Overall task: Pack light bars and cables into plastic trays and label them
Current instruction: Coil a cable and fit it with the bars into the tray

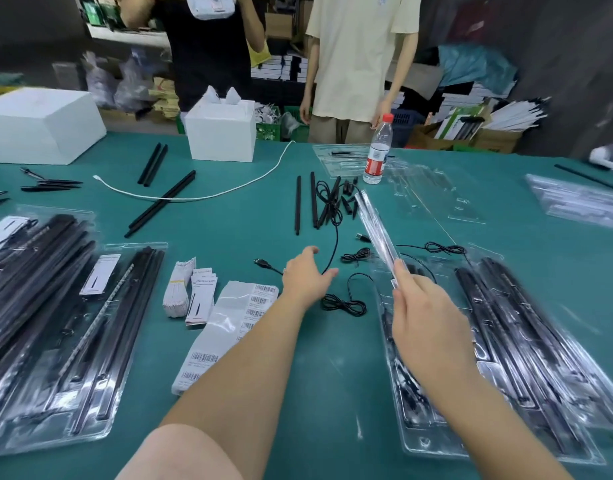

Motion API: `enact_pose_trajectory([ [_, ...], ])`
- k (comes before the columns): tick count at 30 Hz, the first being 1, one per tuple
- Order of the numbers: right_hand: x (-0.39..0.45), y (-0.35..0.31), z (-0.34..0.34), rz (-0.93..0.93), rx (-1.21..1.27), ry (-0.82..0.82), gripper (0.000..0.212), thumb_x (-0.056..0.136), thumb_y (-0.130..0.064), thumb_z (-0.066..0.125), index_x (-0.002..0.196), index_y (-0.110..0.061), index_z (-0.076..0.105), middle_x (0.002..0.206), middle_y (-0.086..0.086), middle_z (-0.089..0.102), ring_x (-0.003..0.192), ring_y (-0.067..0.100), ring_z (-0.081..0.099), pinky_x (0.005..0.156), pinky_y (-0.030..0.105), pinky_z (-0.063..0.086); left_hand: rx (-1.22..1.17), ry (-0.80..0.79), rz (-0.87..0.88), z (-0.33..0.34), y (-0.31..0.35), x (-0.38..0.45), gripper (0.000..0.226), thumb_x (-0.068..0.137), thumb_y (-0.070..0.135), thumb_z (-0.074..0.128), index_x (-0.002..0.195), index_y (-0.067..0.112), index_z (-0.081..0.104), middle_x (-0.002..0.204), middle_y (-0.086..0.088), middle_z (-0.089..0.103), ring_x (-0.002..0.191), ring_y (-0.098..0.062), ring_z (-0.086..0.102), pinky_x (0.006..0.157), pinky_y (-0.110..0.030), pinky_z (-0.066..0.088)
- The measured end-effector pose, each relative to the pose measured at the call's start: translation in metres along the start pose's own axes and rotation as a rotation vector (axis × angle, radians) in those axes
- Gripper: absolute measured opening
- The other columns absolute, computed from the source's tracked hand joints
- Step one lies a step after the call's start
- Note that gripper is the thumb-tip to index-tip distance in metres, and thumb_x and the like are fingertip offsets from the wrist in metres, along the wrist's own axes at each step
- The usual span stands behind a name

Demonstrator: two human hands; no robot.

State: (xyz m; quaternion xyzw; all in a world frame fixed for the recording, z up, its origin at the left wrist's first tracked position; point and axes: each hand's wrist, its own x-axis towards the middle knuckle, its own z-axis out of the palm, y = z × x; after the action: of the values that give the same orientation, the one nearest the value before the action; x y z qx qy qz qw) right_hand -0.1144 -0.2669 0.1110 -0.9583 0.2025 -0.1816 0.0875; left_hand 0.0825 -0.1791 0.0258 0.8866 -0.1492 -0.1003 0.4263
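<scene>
Right hand (426, 317) grips blurred light bar (376, 226) | left hand (307, 277) open, over black cable (334, 237)

Green tabletop (333, 375), filled plastic trays (66, 341) along left and right edges, loose black bars (161, 202) and cables (346, 303) mid-table, label sheets (225, 327), white boxes (222, 129) and bottle (378, 154) near far edge

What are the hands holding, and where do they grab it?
The right hand pinches the near end of a silvery light bar. The left hand is open, holding nothing.
</scene>
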Motion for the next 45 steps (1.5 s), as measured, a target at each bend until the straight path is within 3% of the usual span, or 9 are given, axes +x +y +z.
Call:
enact_pose_trajectory([
  [5,-0.008,-0.011,0.001,-0.016,0.123,0.093,0.046,0.1,-0.014,0.05,0.147,-0.013,0.047,0.127,0.003,0.058,0.108,0.024,0.057,0.081,0.042,0.054,-0.32,0.071,0.052,-0.019,0.021,-0.005,0.023,0.104,0.026,0.044,0.101,0.019,0.066,0.09,0.002,0.073,0.087,-0.015,0.068,0.066,-0.023,0.048],
  [10,-0.011,-0.025,0.008,-0.069,0.206,0.162,0.045,0.093,0.001,0.06,0.138,-0.001,0.055,0.122,0.014,0.058,0.106,0.03,0.057,0.089,0.041,0.052,-0.602,0.244,0.065,-0.074,0.032,-0.012,0.024,0.102,0.02,0.047,0.093,0.025,0.069,0.078,0.004,0.069,0.048,-0.005,0.048,0.052,-0.022,0.043],
  [18,-0.03,-0.079,0.045,-0.108,0.155,-0.043,0.057,0.093,-0.001,0.054,0.148,-0.011,0.043,0.136,0.006,0.046,0.117,0.023,0.044,0.102,0.034,0.039,-0.518,0.319,0.102,-0.168,-0.007,-0.052,0.02,0.098,0.019,0.058,0.093,0.027,0.075,0.076,0.003,0.074,0.047,-0.011,0.029,0.046,-0.021,0.026],
  [25,-0.053,-0.118,0.087,-0.045,0.069,-0.246,0.087,0.085,-0.007,0.055,0.157,-0.021,0.01,0.149,0.006,0.019,0.126,0.025,0.03,0.105,0.032,0.034,-0.184,0.264,0.123,-0.202,-0.05,-0.082,0.019,0.098,0.024,0.06,0.095,0.035,0.074,0.071,0.015,0.072,0.043,-0.004,0.037,0.046,-0.019,0.036],
  [31,-0.056,-0.125,0.112,-0.043,0.062,-0.361,0.073,0.088,-0.017,0.057,0.151,-0.03,0.022,0.151,0.006,0.021,0.125,0.025,0.029,0.096,0.031,0.043,-0.199,0.285,0.093,-0.19,-0.08,-0.09,0.017,0.097,0.02,0.06,0.1,0.028,0.074,0.071,0.009,0.073,0.042,0.0,0.043,0.045,-0.012,0.035],
  [36,-0.047,-0.121,0.119,-0.081,0.068,-0.362,0.036,0.1,-0.029,0.047,0.136,-0.03,0.048,0.139,0.002,0.037,0.12,0.021,0.038,0.087,0.028,0.043,-0.213,0.224,0.137,-0.181,-0.1,-0.092,0.019,0.098,0.019,0.061,0.101,0.031,0.075,0.073,0.017,0.07,0.042,0.0,0.046,0.042,-0.009,0.035],
  [40,-0.005,-0.124,0.107,0.099,0.447,-0.255,0.027,0.104,-0.027,0.042,0.106,-0.016,0.067,0.101,0.001,0.065,0.08,0.011,0.058,0.069,0.029,0.048,-0.242,0.212,0.186,-0.174,-0.111,-0.092,0.022,0.096,0.02,0.065,0.097,0.039,0.075,0.074,0.023,0.07,0.059,-0.001,0.058,0.058,-0.007,0.041],
  [42,0.021,-0.136,0.101,0.386,0.853,-0.425,0.035,0.105,-0.034,0.041,0.1,-0.01,0.066,0.088,0.008,0.072,0.062,0.012,0.063,0.056,0.029,0.052,-0.267,0.179,0.235,-0.171,-0.113,-0.092,0.03,0.095,0.019,0.067,0.092,0.048,0.072,0.08,0.022,0.072,0.075,0.0,0.065,0.067,-0.007,0.045],
  [45,0.055,-0.151,0.101,0.634,1.226,-0.675,0.047,0.105,-0.044,0.043,0.104,-0.002,0.063,0.09,0.017,0.076,0.073,0.025,0.075,0.059,0.033,0.06,-0.274,0.071,0.3,-0.167,-0.113,-0.09,0.033,0.092,0.017,0.069,0.092,0.049,0.075,0.087,0.014,0.073,0.085,-0.007,0.066,0.074,-0.014,0.048],
])
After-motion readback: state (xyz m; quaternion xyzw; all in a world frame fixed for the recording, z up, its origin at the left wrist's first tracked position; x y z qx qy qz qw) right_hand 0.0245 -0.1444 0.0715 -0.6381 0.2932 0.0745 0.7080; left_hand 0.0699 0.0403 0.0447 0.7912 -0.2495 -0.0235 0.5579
